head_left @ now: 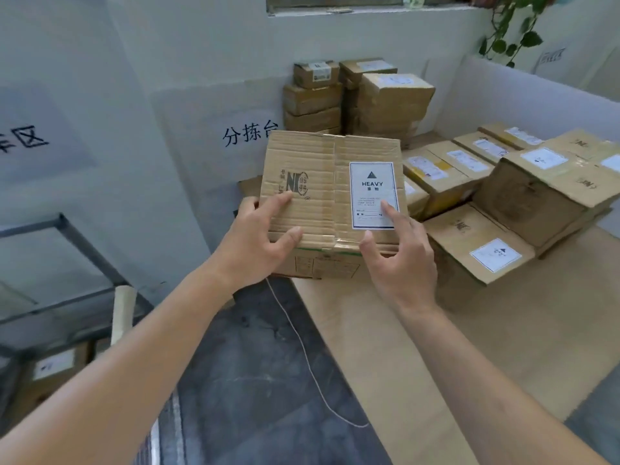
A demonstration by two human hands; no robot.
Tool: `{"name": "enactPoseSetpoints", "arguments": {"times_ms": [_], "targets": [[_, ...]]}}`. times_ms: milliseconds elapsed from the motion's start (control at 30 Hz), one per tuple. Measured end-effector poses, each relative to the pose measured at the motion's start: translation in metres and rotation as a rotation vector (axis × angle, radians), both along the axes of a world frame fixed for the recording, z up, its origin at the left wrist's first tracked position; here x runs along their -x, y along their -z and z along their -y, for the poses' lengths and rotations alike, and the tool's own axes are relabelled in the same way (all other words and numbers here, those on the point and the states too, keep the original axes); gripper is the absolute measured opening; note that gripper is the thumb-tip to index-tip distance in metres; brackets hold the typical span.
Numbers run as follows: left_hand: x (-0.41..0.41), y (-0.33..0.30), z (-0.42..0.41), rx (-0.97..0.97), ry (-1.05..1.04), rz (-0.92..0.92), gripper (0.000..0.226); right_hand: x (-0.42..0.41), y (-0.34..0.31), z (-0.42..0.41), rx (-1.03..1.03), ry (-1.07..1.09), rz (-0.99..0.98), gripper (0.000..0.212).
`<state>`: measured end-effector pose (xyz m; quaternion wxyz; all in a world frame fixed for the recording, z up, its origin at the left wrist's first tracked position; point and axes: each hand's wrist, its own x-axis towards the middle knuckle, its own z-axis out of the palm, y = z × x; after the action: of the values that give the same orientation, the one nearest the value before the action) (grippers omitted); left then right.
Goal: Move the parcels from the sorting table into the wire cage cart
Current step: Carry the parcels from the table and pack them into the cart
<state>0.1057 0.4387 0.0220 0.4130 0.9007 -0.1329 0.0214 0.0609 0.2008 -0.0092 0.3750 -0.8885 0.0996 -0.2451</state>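
A brown cardboard parcel (322, 182) with a white HEAVY label stands at the near left corner of the sorting table (453, 357). My left hand (258, 243) lies on its top at the near left edge, fingers spread over the cardboard and thumb at the front edge. My right hand (399, 256) is at its near right corner, index finger touching the label, thumb at the front edge. The wire cage cart (63, 226) is at the left, its dark frame in view, with parcels (50, 367) inside at the bottom.
Several labelled parcels (536, 193) lie on the table to the right, and taller stacks (355, 99) stand against the back wall. A thin white cord (302, 347) runs over the dark floor between table and cart. A pale roll (122, 313) leans on the cart.
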Motion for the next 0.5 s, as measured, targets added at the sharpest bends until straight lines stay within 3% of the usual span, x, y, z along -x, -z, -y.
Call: {"name": "enactPoseSetpoints", "arguments": {"times_ms": [500], "targets": [[0.069, 0.043, -0.236, 0.001, -0.339, -0.185, 0.060, -0.006, 0.028, -0.227, 0.055, -0.400, -0.146, 0.058]]}}
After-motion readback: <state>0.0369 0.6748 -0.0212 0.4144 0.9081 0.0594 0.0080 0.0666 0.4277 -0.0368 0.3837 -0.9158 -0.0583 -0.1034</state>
